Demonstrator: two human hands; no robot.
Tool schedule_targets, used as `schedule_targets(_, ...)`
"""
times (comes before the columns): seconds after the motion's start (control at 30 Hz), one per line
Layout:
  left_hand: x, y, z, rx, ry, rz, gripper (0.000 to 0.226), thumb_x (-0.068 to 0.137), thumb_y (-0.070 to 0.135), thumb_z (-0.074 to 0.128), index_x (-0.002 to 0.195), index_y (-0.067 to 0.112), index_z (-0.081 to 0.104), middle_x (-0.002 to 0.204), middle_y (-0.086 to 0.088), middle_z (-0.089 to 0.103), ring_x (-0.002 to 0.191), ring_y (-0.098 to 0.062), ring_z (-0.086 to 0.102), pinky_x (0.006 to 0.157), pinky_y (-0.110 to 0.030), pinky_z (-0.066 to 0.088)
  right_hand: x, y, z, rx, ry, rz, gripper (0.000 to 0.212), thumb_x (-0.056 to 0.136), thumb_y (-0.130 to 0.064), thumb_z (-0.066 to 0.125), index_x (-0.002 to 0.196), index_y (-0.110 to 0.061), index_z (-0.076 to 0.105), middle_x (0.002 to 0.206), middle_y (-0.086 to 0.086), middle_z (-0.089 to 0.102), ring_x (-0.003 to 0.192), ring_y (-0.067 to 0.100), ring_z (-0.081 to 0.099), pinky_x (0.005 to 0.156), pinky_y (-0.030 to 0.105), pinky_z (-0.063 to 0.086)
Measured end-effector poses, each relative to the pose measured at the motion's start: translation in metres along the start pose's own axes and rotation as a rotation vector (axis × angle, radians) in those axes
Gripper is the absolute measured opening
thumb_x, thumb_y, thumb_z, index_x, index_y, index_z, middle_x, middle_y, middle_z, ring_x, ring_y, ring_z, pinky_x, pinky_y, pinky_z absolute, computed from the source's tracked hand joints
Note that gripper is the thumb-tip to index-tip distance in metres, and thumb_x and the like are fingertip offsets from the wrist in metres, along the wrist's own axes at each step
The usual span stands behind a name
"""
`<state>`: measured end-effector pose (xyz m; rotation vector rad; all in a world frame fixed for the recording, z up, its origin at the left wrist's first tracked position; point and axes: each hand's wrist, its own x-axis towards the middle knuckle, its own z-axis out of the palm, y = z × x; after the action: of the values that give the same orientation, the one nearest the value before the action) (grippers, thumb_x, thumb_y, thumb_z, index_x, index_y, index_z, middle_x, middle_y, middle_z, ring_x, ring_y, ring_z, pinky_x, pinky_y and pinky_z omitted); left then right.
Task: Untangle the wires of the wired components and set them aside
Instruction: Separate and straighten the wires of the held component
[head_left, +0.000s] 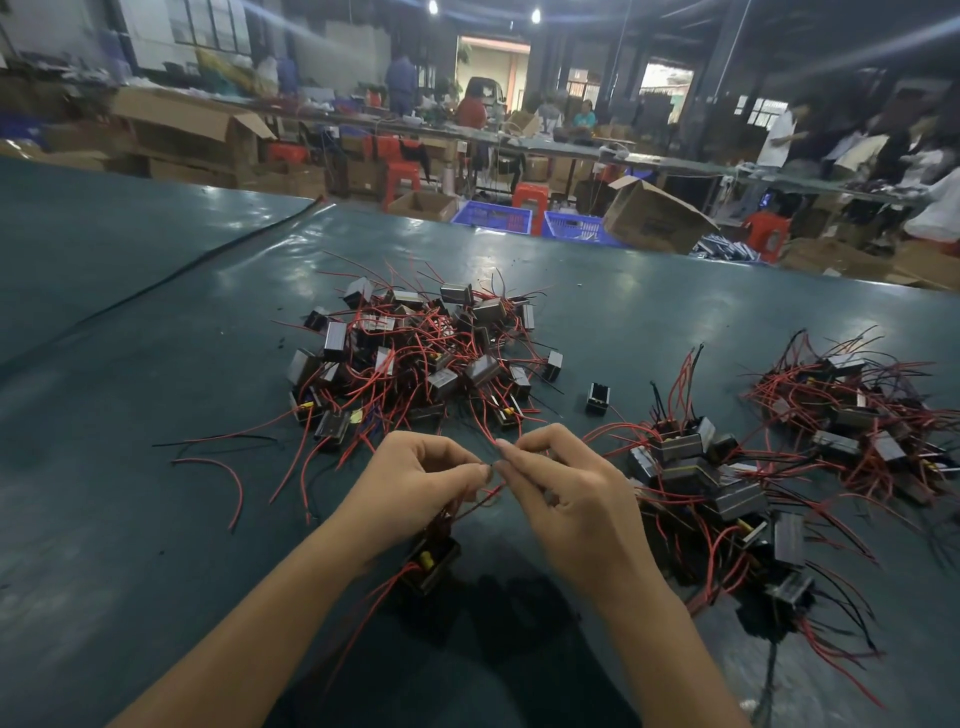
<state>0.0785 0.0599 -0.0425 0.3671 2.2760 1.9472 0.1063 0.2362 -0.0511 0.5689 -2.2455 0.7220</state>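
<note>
Head view, and it's the only one. Both hands meet at centre. The left hand (415, 478) is curled, thumb and fingertips pinching a red wire (485, 496). The right hand (566, 493) pinches the same lead at its 3 o'clock, fingertips almost touching the left's.

That wire runs down toward 7 o'clock to one black wired component (434, 564) under the left wrist. Whether it dangles or rests on the green table (156, 364), I can't tell.

At 12 o'clock from the hands sits the tangled heap (421, 358), a thick knot of red leads and black blocks. At 3 o'clock lies a looser pile (711, 493), and further out at 2 o'clock another pile (857, 415). A lone component (597, 397) sits between heap and pile.

My read: this is the untangling step on a single unit, with plenty of heap left. Next, the fingers should draw that lead straight, check no other wire clings to it, then carry the unit toward 3 o'clock and set it down.
</note>
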Motion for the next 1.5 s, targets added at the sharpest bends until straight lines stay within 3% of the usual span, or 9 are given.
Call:
schedule_targets(0.17,-0.003,0.002,0.002,0.025,-0.064,0.021,0.014,0.084,0.001,0.07,0.073,0.007,0.073,0.053,0.005,0.063,0.049,-0.005,0.053,0.051,-0.017,0.042,0.003,-0.002,-0.001,0.214,-0.083,0.123,0.009,0.089,-0.014,0.07,0.094,-0.01,0.077,0.088,-0.004,0.068,0.073,0.013,0.064,0.063,0.032,0.054)
schedule_targets(0.27,-0.006,0.005,0.0,0.097,-0.108,0.111,0.012,0.085,0.003,0.071,0.075,0.009,0.073,0.058,0.004,0.066,0.055,-0.006,0.057,0.056,-0.019,0.046,0.007,-0.008,-0.001,0.536,-0.137,0.527,0.01,0.086,-0.007,0.071,0.081,-0.015,0.075,0.065,-0.006,0.068,0.056,0.008,0.059,0.052,0.02,0.048)
schedule_targets(0.37,-0.008,0.006,-0.001,0.169,-0.153,0.216,0.014,0.083,0.005,0.073,0.075,0.015,0.073,0.062,0.008,0.068,0.057,0.001,0.059,0.057,-0.011,0.044,0.011,-0.007,-0.004,0.869,-0.164,0.963,0.018,0.082,-0.001,0.069,0.094,-0.014,0.07,0.059,0.0,0.064,0.046,0.01,0.045,0.041,0.02,0.039)
schedule_targets(0.47,-0.008,0.005,0.0,0.181,-0.144,0.273,0.011,0.084,0.005,0.073,0.077,0.014,0.073,0.063,0.011,0.067,0.057,0.004,0.058,0.056,-0.006,0.041,0.011,-0.004,-0.009,0.982,-0.222,1.117,0.015,0.083,-0.003,0.068,0.094,-0.012,0.068,0.059,0.001,0.064,0.045,0.007,0.045,0.041,0.019,0.037)
schedule_targets(0.57,-0.005,0.003,-0.003,0.174,-0.102,0.3,0.013,0.085,0.009,0.073,0.077,0.02,0.073,0.068,0.007,0.07,0.063,-0.001,0.062,0.061,-0.013,0.046,0.011,-0.005,-0.01,0.956,-0.198,0.984,0.003,0.085,-0.012,0.072,0.087,-0.01,0.07,0.067,0.003,0.07,0.052,0.006,0.057,0.043,0.02,0.045)
schedule_targets(0.73,-0.004,0.003,-0.004,0.091,-0.043,0.257,0.01,0.085,0.008,0.072,0.079,0.015,0.074,0.066,0.006,0.071,0.062,-0.002,0.065,0.062,-0.013,0.049,0.01,-0.009,-0.006,0.737,-0.168,0.656,0.019,0.09,-0.023,0.065,0.079,-0.01,0.073,0.069,0.009,0.071,0.06,0.017,0.064,0.048,0.025,0.054)
schedule_targets(1.07,-0.005,-0.003,0.001,0.412,0.041,0.492,0.013,0.082,0.007,0.075,0.079,0.021,0.073,0.07,0.013,0.069,0.066,-0.006,0.065,0.064,-0.017,0.051,0.006,-0.01,0.004,0.48,-0.264,0.664,0.04,0.096,-0.024,0.057,0.062,-0.002,0.057,0.051,0.003,0.053,0.05,0.031,0.055,0.054,0.049,0.05)
schedule_targets(1.3,-0.003,0.005,-0.008,0.284,-0.004,0.372,0.014,0.083,0.009,0.075,0.079,0.023,0.073,0.071,0.013,0.071,0.065,-0.002,0.066,0.062,-0.014,0.05,0.005,-0.011,-0.006,0.53,-0.276,0.436,0.011,0.092,-0.026,0.065,0.083,-0.02,0.066,0.072,0.008,0.066,0.064,0.024,0.065,0.057,0.042,0.055)
schedule_targets(1.5,-0.005,0.008,-0.012,0.274,-0.135,0.332,0.009,0.084,0.007,0.073,0.083,0.016,0.074,0.071,0.009,0.071,0.067,-0.003,0.065,0.066,-0.018,0.051,0.006,-0.012,-0.006,0.546,-0.232,0.445,0.016,0.089,-0.026,0.068,0.079,-0.015,0.065,0.07,0.011,0.064,0.062,0.032,0.061,0.055,0.047,0.051)
